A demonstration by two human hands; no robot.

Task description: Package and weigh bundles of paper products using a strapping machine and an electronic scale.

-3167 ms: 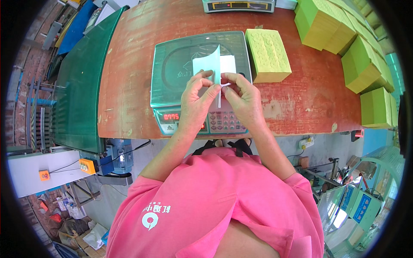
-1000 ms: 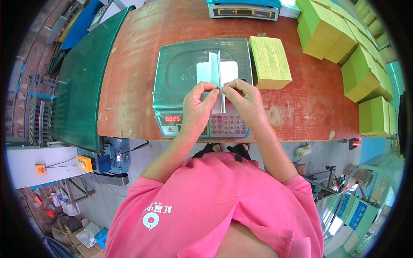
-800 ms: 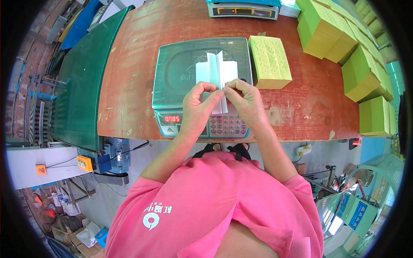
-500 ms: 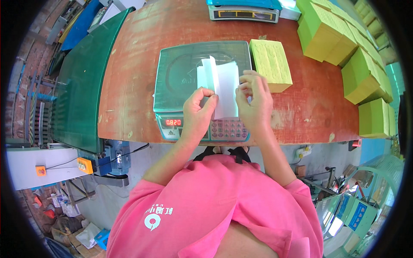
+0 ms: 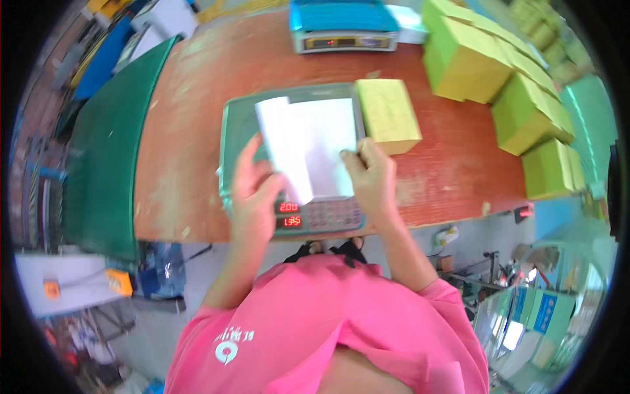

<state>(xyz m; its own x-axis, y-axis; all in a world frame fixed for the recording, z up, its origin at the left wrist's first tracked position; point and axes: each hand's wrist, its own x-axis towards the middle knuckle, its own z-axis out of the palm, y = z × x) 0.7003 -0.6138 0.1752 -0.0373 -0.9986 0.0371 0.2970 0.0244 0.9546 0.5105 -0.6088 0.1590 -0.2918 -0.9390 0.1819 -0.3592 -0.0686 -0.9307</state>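
Note:
My right hand (image 5: 371, 177) pinches the right edge of a folded white paper sheet (image 5: 331, 148) between thumb and fingers. A narrow white flap (image 5: 283, 148) stands tilted along the paper's left side. Beside that flap, my left hand (image 5: 254, 194) is open, thumb and fingers apart; whether its thumb touches the paper is unclear. The paper is above a counter scale (image 5: 243, 111) with a flat pan and lit red digits, covering part of the pan. Blur and glare hide how many sheets there are.
Right of the scale lies a yellow block-shaped stack (image 5: 388, 115). More yellow stacks (image 5: 469, 62) line the table's right side. A second scale (image 5: 344, 39) with a blue pan stands at the back. Left of the red-brown table (image 5: 180, 151) is a green surface (image 5: 108, 157).
The left hand has opened away from the paper and moved left; the flap now leans left and the sheet spreads wider. My right fingers have closed on its right edge. The view has shifted.

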